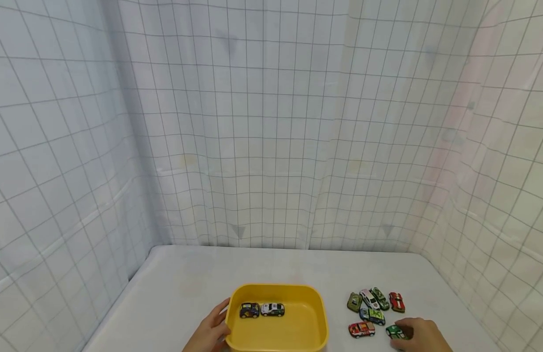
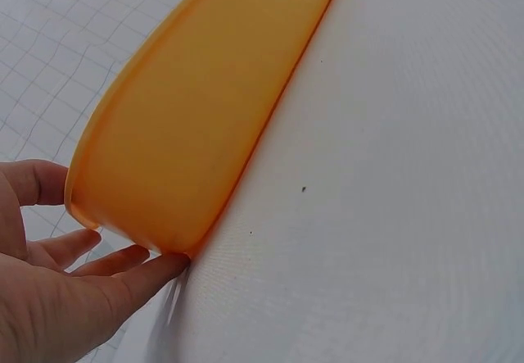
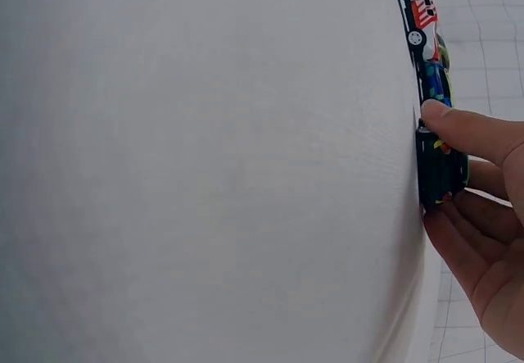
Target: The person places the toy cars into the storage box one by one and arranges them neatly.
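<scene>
My left hand (image 1: 211, 328) grips the left wall of a yellow plastic tub (image 1: 304, 342). In the left wrist view, one digit reaches behind the tub's rim, and other fingertips (image 2: 176, 263) touch its outer wall down to the base. Inside the tub, a dark toy car (image 1: 249, 310) and a white toy car (image 1: 273, 309) stand end to end near the back left. On the right, my right hand (image 1: 418, 334) pinches a green toy car (image 1: 395, 332) at tabletop level. The right wrist view shows thumb and fingers at opposite ends of it.
Several toy cars cluster just beyond my right hand: a red-and-white one (image 1: 361, 329), a blue-and-yellow one (image 1: 372, 316), a white one (image 1: 370, 299), olive ones (image 1: 354, 301) and a red one (image 1: 396, 302). Grid-patterned white curtains (image 1: 276, 146) enclose the white table (image 1: 179, 274).
</scene>
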`<state>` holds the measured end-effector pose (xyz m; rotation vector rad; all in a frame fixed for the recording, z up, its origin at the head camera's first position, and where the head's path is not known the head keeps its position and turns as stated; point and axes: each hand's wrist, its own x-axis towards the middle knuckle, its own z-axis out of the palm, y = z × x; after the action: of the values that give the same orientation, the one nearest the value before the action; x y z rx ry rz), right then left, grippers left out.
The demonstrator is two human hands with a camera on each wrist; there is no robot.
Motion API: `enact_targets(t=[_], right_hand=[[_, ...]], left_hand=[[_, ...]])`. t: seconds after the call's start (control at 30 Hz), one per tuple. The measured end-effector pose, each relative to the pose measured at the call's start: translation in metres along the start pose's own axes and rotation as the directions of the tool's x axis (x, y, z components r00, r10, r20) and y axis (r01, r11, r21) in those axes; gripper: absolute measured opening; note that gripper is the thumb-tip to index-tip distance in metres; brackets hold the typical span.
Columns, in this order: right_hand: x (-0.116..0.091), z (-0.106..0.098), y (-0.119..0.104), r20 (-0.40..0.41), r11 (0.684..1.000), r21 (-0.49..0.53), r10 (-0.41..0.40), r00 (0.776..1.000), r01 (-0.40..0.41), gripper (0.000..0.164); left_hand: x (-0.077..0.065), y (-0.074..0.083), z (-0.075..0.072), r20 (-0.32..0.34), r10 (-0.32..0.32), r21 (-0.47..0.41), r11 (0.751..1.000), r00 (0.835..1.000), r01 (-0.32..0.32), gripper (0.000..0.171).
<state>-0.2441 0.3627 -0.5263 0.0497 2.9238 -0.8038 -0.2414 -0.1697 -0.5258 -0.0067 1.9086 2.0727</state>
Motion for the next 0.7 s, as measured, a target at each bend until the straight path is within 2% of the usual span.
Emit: enact_targets(t=[0.17, 0.33, 0.47, 0.7], right_hand=[[0.002, -0.003, 0.000, 0.028, 1.000, 0.029, 0.002, 1.000, -0.003, 0.042], [0.001, -0.005, 0.000, -0.019, 1.000, -0.006, 0.026, 1.000, -0.026, 0.038], [0.000, -0.006, -0.002, -0.026, 0.999, 0.014, 0.038, 0.999, -0.037, 0.032], [-0.001, -0.007, -0.010, -0.066, 0.999, 0.027, 0.024, 0.998, -0.022, 0.040]], left_hand=[[0.000, 0.001, 0.000, -0.005, -0.002, -0.007, 1.000, 1.000, 0.002, 0.082], [0.000, 0.002, 0.001, 0.002, -0.002, 0.001, 1.000, 1.000, 0.002, 0.082], [0.000, 0.002, 0.001, 0.003, -0.001, 0.015, 1.000, 1.000, 0.001, 0.081], [-0.002, 0.002, 0.001, -0.002, -0.003, 0.010, 1.000, 1.000, 0.003, 0.081]])
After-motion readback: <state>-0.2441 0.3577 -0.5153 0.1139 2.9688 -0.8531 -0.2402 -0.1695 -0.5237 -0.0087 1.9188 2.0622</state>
